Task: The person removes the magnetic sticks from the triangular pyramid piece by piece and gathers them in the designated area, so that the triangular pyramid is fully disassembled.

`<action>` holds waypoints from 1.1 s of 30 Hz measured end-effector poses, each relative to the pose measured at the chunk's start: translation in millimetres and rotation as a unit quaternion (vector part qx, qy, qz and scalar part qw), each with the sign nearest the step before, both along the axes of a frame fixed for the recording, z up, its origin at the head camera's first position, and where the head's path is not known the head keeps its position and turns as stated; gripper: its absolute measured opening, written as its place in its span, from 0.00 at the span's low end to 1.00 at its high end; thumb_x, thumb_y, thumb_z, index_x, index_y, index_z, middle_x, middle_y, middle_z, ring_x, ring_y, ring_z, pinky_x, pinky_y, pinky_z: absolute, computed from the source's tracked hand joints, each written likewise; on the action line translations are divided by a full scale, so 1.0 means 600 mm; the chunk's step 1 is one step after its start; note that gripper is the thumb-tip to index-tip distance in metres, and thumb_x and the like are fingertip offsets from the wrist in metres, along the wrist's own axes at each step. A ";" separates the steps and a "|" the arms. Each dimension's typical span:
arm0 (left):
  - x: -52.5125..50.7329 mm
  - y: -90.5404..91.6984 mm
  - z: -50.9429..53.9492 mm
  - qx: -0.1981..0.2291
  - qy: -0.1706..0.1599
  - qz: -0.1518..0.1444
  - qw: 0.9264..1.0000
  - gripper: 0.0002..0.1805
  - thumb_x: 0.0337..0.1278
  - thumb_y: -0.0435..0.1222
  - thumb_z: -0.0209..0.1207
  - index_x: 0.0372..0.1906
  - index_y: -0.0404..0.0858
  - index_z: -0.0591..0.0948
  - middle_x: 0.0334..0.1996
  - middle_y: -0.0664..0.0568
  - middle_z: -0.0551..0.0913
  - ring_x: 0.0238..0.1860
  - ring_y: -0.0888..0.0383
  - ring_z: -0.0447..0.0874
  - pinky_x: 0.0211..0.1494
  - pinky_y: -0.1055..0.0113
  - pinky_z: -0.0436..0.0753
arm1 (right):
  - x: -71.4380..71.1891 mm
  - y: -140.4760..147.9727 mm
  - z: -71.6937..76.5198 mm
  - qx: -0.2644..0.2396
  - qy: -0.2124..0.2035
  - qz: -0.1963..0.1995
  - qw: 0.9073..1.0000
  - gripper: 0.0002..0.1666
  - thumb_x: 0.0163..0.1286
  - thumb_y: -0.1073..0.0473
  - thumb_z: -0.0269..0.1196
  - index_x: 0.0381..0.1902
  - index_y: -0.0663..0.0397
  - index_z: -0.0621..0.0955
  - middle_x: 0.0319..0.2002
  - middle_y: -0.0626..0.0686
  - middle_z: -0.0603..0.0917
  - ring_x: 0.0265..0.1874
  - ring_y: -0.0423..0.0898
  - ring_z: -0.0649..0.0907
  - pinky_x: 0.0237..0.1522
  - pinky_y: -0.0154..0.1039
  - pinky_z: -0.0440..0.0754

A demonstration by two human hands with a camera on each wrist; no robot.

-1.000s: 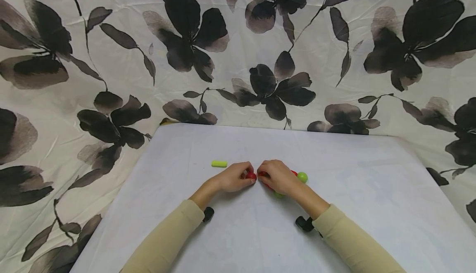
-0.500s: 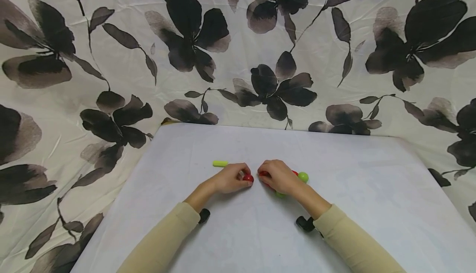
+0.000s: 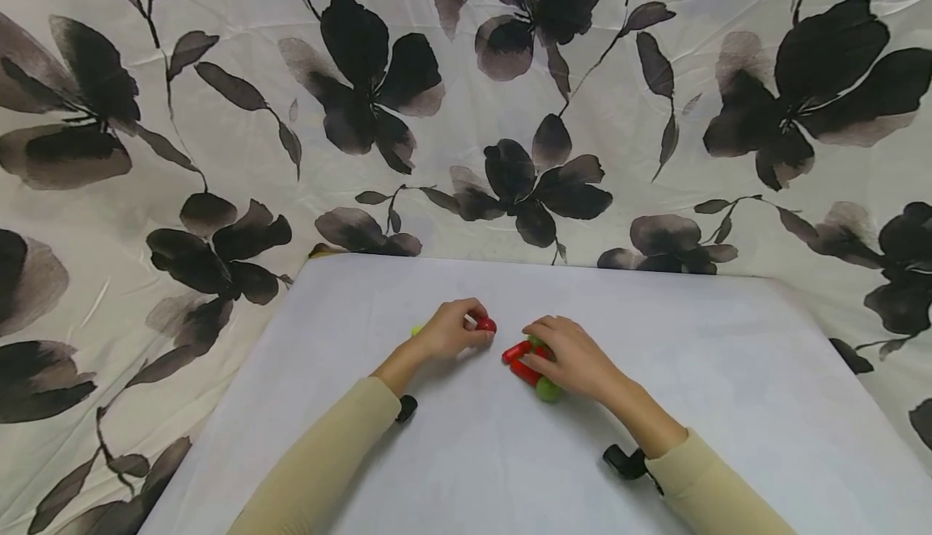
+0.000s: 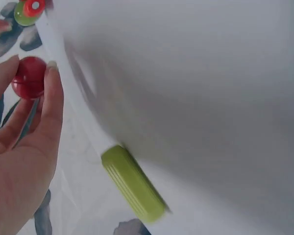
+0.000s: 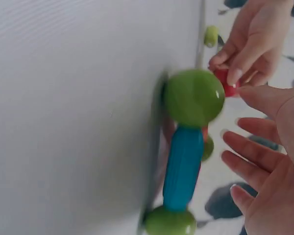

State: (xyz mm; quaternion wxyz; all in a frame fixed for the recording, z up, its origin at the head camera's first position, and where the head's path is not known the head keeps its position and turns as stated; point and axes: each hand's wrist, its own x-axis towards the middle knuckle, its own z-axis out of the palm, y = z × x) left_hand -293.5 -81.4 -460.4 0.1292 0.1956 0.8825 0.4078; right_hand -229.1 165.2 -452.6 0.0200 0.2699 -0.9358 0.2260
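Between its thumb and fingers, my left hand [image 3: 453, 331] pinches a glossy red ball [image 4: 29, 78], held left of a joined toy frame. That frame has red rods [image 3: 523, 369], green balls [image 3: 548, 390] and a blue rod [image 5: 183, 166] seen in the right wrist view. My right hand [image 3: 582, 357] is spread over the frame's right side and partly hides it in the head view. In the right wrist view its fingers are loose and apart, with nothing gripped. A ribbed yellow-green rod [image 4: 133, 183] lies by the left wrist, mostly hidden in the head view.
The white tabletop [image 3: 466, 470] extends around both hands. Behind it hangs a floral cloth [image 3: 437, 219]. Dark wrist cameras [image 3: 624, 462] sit under the forearms.
My left hand has moved away from me with the red ball. The right hand has let go of a red rod and shifted right, uncovering more of the frame. The head view has tilted slightly.
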 end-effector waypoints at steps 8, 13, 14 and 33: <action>-0.066 0.046 -0.005 -0.013 0.027 0.068 0.997 0.17 0.61 0.37 0.70 0.50 0.34 0.82 0.47 0.45 0.84 0.45 0.51 0.81 0.44 0.64 0.83 | 0.016 0.043 -0.013 0.010 0.001 -0.063 0.998 0.29 0.68 0.54 0.70 0.63 0.61 0.79 0.60 0.58 0.80 0.60 0.58 0.79 0.64 0.62 0.72; -0.104 0.071 -0.014 -0.010 0.052 0.100 0.994 0.17 0.59 0.36 0.71 0.49 0.32 0.83 0.46 0.42 0.85 0.49 0.48 0.80 0.50 0.59 0.80 | 0.016 0.050 -0.024 0.020 -0.018 -0.070 0.997 0.29 0.69 0.54 0.69 0.63 0.63 0.78 0.59 0.60 0.80 0.58 0.59 0.80 0.62 0.61 0.75; -0.111 0.076 -0.017 -0.004 0.056 0.106 0.993 0.17 0.59 0.36 0.71 0.49 0.32 0.83 0.46 0.42 0.85 0.50 0.47 0.80 0.52 0.58 0.80 | 0.016 0.051 -0.025 0.021 -0.022 -0.070 0.997 0.28 0.69 0.55 0.69 0.62 0.63 0.79 0.58 0.60 0.81 0.58 0.59 0.80 0.61 0.60 0.76; -0.175 0.126 -0.035 -0.027 0.021 0.184 0.982 0.18 0.55 0.36 0.74 0.48 0.32 0.85 0.43 0.43 0.86 0.48 0.48 0.82 0.55 0.58 0.78 | 0.012 0.061 -0.028 0.025 -0.070 -0.072 0.995 0.28 0.72 0.54 0.67 0.64 0.62 0.78 0.56 0.56 0.81 0.56 0.54 0.81 0.60 0.54 0.79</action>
